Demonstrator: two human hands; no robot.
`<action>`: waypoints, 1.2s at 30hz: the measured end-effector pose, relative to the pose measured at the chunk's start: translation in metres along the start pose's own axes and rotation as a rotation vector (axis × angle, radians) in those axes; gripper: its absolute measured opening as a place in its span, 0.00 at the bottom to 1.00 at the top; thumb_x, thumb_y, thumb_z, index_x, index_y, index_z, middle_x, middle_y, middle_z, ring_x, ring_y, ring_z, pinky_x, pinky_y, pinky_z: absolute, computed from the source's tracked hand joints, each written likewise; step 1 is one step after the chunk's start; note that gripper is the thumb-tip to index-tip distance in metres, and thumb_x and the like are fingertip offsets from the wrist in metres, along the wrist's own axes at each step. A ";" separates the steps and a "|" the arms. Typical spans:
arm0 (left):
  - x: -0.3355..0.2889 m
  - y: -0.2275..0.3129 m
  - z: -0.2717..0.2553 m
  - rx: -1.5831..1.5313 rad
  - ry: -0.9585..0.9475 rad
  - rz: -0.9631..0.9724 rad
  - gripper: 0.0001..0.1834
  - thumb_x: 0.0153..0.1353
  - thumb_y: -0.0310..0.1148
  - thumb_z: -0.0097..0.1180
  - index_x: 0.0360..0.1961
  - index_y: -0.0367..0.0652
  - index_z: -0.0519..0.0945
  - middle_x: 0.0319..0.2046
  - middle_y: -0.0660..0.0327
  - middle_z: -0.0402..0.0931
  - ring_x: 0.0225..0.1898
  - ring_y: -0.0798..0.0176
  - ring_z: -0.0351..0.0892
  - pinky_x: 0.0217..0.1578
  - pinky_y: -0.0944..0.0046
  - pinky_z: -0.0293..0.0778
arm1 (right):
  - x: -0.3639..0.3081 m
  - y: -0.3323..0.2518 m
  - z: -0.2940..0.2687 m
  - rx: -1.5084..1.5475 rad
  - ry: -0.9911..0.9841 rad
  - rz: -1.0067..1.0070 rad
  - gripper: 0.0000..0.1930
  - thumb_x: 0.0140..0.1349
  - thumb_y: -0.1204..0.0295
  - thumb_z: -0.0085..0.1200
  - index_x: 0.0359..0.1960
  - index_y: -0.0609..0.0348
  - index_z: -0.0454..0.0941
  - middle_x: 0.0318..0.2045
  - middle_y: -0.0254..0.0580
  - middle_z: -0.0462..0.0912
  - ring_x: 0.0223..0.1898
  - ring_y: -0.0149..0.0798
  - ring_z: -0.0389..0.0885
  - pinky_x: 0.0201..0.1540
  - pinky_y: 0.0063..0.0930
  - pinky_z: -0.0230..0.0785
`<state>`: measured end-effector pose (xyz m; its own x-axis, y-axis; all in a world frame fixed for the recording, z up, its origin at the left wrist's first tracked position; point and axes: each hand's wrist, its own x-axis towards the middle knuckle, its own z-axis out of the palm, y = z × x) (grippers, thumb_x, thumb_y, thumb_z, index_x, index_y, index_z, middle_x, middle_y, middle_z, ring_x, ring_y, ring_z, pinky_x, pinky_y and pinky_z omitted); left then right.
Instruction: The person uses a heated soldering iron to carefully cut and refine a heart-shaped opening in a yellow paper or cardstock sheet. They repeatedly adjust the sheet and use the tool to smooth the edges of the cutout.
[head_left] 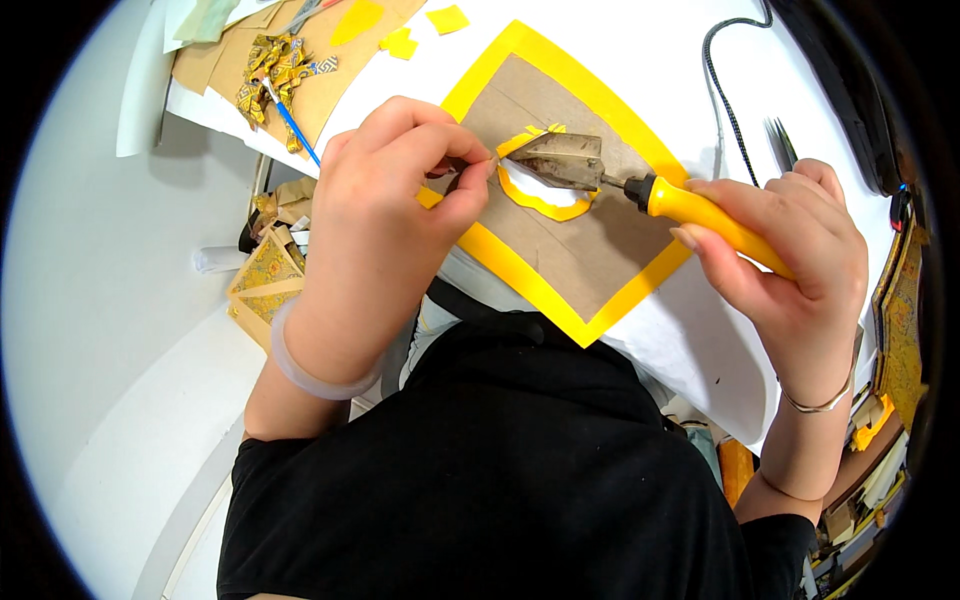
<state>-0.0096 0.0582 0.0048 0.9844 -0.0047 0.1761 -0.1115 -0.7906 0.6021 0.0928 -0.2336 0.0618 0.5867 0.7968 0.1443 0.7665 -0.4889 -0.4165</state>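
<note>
The right hand (pixel 790 250) wraps the yellow-handled flat metal iron (pixel 600 170), rigid and best held by its handle; its blade rests mid-bench at twelve o'clock on thin, flimsy yellow-edged brown card (pixel 580 250), where left hand (pixel 390 200) pinches.

View: one head-worn fisheye camera, looking steeply down | Range: close above the white worktop (pixel 640 60) | Framing: both hands enter from the lower edge, the person's black-clad torso fills the bottom | Edges: straight lines bend toward a dark round rim
</note>
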 end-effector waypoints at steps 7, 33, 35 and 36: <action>0.001 -0.002 -0.001 -0.039 -0.020 -0.032 0.09 0.58 0.15 0.72 0.37 0.34 0.86 0.44 0.62 0.80 0.37 0.68 0.82 0.41 0.68 0.81 | 0.003 0.000 -0.001 -0.020 -0.024 -0.020 0.15 0.60 0.67 0.80 0.45 0.60 0.91 0.28 0.36 0.85 0.27 0.35 0.75 0.43 0.33 0.67; 0.002 0.011 0.004 0.086 0.005 -0.016 0.11 0.54 0.19 0.75 0.36 0.36 0.84 0.42 0.59 0.82 0.36 0.61 0.84 0.41 0.63 0.82 | 0.001 0.003 -0.009 -0.019 -0.029 -0.006 0.15 0.61 0.69 0.79 0.47 0.60 0.91 0.31 0.39 0.88 0.28 0.34 0.76 0.43 0.33 0.65; 0.001 0.009 0.005 0.078 0.010 -0.010 0.10 0.54 0.18 0.75 0.35 0.36 0.85 0.42 0.59 0.82 0.36 0.61 0.84 0.41 0.63 0.82 | 0.000 0.003 -0.009 -0.014 -0.028 -0.007 0.15 0.61 0.69 0.79 0.47 0.60 0.91 0.31 0.39 0.88 0.28 0.34 0.76 0.43 0.33 0.65; 0.001 0.008 0.004 0.075 0.013 -0.007 0.10 0.54 0.18 0.74 0.35 0.36 0.85 0.42 0.60 0.82 0.36 0.61 0.84 0.41 0.63 0.82 | 0.000 0.003 -0.009 -0.012 -0.026 -0.011 0.15 0.61 0.69 0.79 0.47 0.60 0.91 0.31 0.39 0.88 0.28 0.34 0.76 0.43 0.33 0.65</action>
<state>-0.0093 0.0488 0.0066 0.9832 0.0086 0.1824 -0.0936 -0.8341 0.5436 0.0977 -0.2381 0.0691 0.5717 0.8108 0.1253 0.7757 -0.4845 -0.4043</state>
